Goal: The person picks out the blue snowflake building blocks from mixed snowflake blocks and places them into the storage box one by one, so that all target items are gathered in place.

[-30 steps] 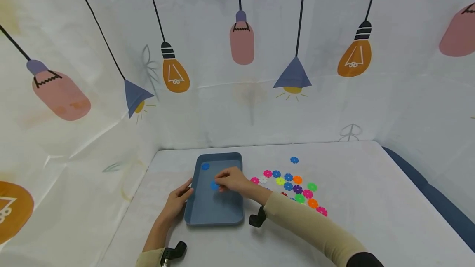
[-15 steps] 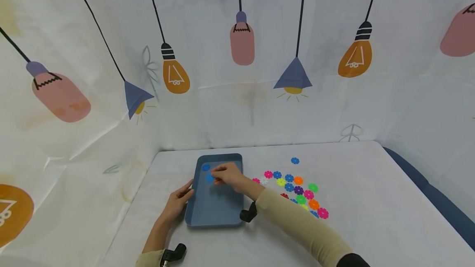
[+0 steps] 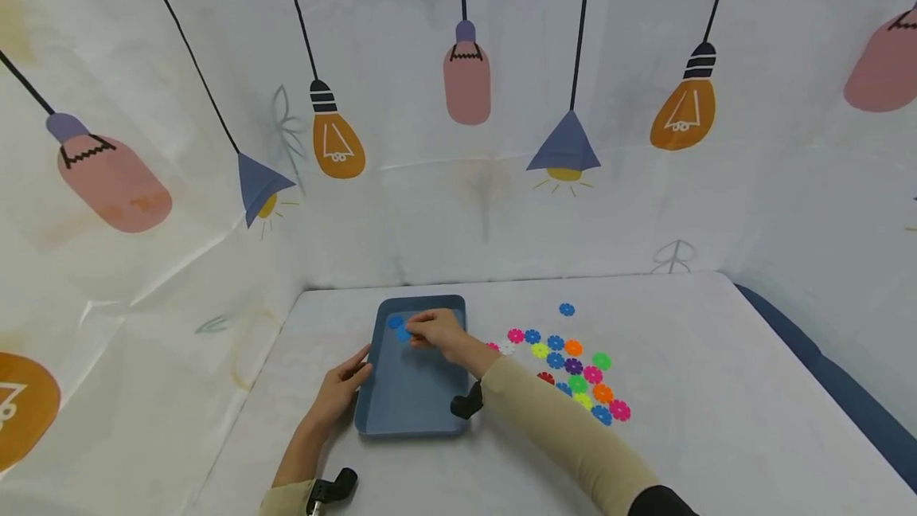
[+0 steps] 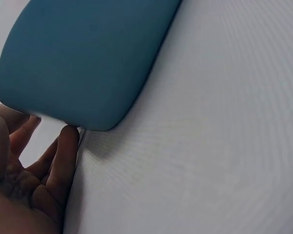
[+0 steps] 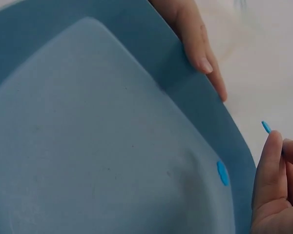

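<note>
In the head view, a blue-grey tray (image 3: 411,404) lies on the left part of the white table. My left hand (image 3: 338,395) holds its left rim; the right wrist view shows the thumb (image 5: 203,63) over the rim. In the left wrist view, fingers (image 4: 64,156) touch the tray's outer wall (image 4: 88,63). Over the tray's upper left part, my right hand (image 3: 438,333) pinches a blue flower-shaped plastic disc (image 5: 265,126) between thumb and fingertips. Another blue disc (image 5: 222,173) lies in the tray's corner, close to the held one in the head view.
Right of the tray, flower-shaped discs of several colours lie scattered, among them a purple disc (image 3: 573,367), a green disc (image 3: 601,361) and a pink disc (image 3: 619,410). One blue disc (image 3: 567,310) lies apart behind them. A patterned cloth (image 3: 487,205) hangs behind the table.
My right hand has moved up and slightly left over the tray, carrying the pinched blue disc closer to the one in the corner. The left hand stays on the rim.
</note>
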Demonstrator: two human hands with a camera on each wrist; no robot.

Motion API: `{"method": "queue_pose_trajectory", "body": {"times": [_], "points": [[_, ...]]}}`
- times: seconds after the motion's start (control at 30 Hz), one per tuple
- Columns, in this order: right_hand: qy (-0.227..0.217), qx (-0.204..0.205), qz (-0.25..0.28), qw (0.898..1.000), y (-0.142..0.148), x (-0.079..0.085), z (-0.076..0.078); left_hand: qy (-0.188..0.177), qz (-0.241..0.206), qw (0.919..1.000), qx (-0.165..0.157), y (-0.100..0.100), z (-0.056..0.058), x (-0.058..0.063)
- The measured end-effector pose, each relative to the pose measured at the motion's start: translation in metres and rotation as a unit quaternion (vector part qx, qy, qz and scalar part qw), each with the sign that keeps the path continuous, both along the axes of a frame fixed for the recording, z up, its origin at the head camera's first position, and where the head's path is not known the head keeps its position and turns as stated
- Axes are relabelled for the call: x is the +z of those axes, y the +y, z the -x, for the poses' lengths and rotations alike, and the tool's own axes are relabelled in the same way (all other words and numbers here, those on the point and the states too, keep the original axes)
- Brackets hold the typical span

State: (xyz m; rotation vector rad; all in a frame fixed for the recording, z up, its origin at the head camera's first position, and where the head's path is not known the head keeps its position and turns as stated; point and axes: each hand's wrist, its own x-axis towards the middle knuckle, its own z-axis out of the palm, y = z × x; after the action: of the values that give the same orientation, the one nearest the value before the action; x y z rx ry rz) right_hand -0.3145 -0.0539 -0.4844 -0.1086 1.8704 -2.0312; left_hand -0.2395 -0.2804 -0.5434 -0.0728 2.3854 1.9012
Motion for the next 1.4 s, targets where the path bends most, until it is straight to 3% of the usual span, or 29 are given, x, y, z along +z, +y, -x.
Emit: {"method": "queue_pose_trajectory", "body": {"times": [0.57,0.87,1.17,1.4], "points": [[-0.010,-0.023,0.002,1.000,-0.020,-0.010,0.011,0.013,0.017,0.9998,0.000,0.000,0.006,-0.001],[-0.018,-0.059,0.001,0.998,-0.030,-0.017,0.014,0.016,0.021,0.9996,0.011,-0.001,0.001,0.001],[-0.027,-0.069,-0.013,0.997,-0.033,-0.037,0.012,0.007,0.015,0.9997,0.020,0.000,-0.009,-0.007],[-0.006,-0.090,-0.037,0.995,-0.032,-0.041,0.016,0.016,0.018,0.9996,0.017,0.003,-0.003,-0.003]]}}
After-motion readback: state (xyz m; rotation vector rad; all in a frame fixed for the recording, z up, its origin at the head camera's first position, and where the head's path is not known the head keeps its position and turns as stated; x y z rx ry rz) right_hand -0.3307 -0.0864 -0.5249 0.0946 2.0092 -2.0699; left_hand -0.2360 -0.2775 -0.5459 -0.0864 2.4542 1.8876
